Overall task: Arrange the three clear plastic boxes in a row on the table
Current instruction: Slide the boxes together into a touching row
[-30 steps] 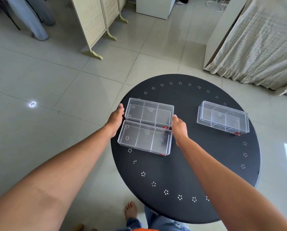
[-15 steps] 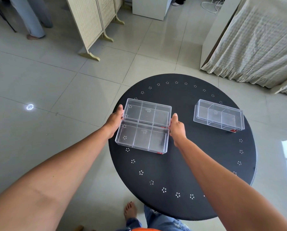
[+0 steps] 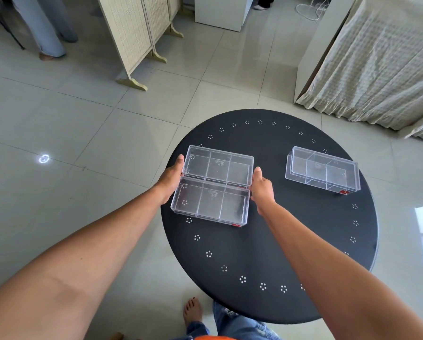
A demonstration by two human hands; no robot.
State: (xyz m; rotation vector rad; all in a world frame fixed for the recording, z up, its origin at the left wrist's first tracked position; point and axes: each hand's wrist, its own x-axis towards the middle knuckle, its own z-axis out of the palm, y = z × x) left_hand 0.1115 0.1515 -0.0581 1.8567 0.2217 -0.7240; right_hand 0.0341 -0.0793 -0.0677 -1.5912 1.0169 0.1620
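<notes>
Squaring up: you are lining the two nearer boxes against each other, so the aligning step is in hand.
Left hand [image 3: 170,179]: pressed flat against the left ends of both boxes, fingers straight, pinching nothing.
Right hand [image 3: 261,185]: pressed against their right ends, thumb up, also not pinching.
Near box [image 3: 210,204]: between your hands, lying flat on the dark round surface [image 3: 291,241].
Far box [image 3: 218,166]: just beyond the near one, long sides touching, also between your hands.
Third box [image 3: 323,169]: well apart to the right of your right hand, slightly turned, untouched.
Next move: likely release the pair, reach right, and bring the third box into line with them, matching its angle.
Risk: light plastic may slide on the smooth top.
</notes>
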